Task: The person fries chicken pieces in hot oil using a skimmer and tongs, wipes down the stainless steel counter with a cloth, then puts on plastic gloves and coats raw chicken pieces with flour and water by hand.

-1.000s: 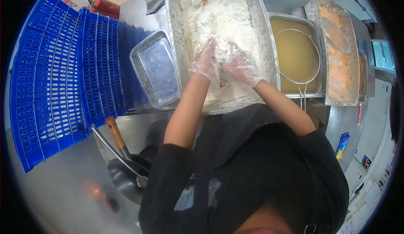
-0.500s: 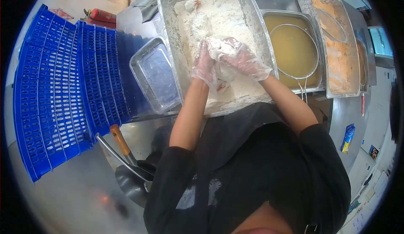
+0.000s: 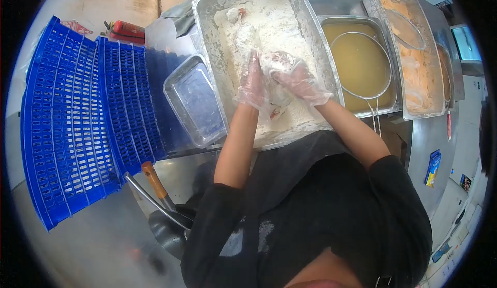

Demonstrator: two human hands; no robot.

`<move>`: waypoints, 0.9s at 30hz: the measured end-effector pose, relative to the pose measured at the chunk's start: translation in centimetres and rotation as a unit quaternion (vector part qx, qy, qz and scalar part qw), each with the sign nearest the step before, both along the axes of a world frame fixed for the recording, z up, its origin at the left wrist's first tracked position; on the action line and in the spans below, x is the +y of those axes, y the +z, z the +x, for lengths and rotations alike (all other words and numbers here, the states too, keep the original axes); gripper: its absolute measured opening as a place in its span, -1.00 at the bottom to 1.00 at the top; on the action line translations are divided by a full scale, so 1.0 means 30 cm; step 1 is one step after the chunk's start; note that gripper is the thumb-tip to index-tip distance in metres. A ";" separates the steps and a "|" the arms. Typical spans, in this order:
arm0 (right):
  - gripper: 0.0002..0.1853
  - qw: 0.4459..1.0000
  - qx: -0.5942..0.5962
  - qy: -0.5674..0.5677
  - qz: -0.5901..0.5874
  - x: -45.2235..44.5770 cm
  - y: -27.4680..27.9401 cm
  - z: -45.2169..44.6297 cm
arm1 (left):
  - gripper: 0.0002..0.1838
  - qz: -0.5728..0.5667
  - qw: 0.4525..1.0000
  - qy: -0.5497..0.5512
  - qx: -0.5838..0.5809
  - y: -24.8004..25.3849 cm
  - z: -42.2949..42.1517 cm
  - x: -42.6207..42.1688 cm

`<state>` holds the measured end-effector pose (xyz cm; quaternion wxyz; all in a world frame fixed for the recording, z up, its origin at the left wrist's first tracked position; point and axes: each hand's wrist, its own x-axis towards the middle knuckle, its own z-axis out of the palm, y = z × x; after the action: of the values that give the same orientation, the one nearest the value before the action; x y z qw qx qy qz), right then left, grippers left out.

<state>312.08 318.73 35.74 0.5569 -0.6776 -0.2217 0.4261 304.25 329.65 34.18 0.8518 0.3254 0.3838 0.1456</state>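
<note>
A deep metal pan (image 3: 322, 55) holds white flour (image 3: 282, 13) with several flour-coated pieces in it. My left hand (image 3: 252, 85), in a clear plastic glove, is inside the pan, its fingers stretched forward and turned edge-on. Beside it my right hand (image 3: 303, 82), gloved too, has its fingers curled and caked with flour; what they close on is hidden by the flour. A floured piece with a reddish end (image 3: 241, 13) lies at the far side of the pan. Another reddish floured piece (image 3: 276, 114) shows near the wrists.
To the right stand a pan of yellowish liquid (image 3: 357, 63) with a wire basket and a tray of orange-tinted coating (image 3: 411, 63). At left are an empty metal tray (image 3: 194, 99) and blue plastic crates (image 3: 77, 117). A wok (image 3: 168, 231) with a wooden-handled tool (image 3: 155, 179) sits below.
My hands have drawn slightly apart; the white floury lump between them no longer shows clearly. Both have come a little lower in the pan. The whole view has shifted slightly.
</note>
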 end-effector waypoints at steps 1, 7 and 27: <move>-0.56 0.990 -0.132 0.042 0.036 -0.011 -0.024 0.011 | -0.39 0.000 1.000 -0.001 -0.001 -0.012 -0.005 -0.004; -0.57 0.897 -0.424 0.123 0.028 -0.041 -0.100 0.020 | -0.52 0.110 0.991 -0.064 0.052 -0.071 -0.020 0.001; -0.62 0.987 0.080 -0.132 0.054 -0.015 -0.102 0.038 | -0.67 0.028 1.000 -0.002 -0.010 -0.094 0.002 -0.011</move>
<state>313.22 318.27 32.69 0.6599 -0.6336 -0.1080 0.3891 304.31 329.31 31.37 0.8464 0.3487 0.3706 0.1574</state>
